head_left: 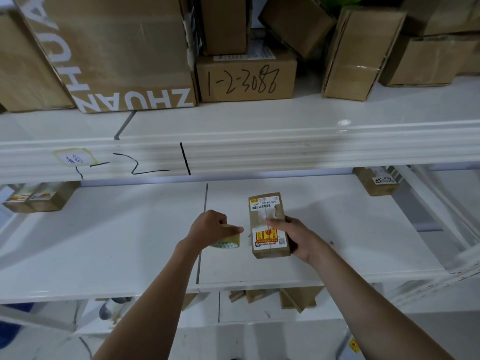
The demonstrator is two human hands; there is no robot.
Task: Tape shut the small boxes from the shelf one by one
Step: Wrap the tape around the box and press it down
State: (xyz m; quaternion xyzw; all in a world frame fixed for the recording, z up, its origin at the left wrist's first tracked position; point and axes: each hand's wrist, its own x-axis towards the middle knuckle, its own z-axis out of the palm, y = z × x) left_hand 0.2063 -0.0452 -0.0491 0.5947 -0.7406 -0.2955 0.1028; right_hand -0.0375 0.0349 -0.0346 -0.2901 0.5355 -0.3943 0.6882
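Brown small box (268, 224) — red-yellow label (white-edged) — beside tan tape roll (228, 241)

A small brown cardboard box (268, 224) lies flat on the white shelf (104, 242), near its front edge, long side pointing inward, labels and clear tape on top. Just beside its left side is a tape roll (228, 242).

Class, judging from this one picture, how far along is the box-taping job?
Done: clear tape already crosses the small box. In hand: the right hand holds that box on the shelf while the left hand grips the tape roll. Left: possibly the boxes at the shelf's back corners.
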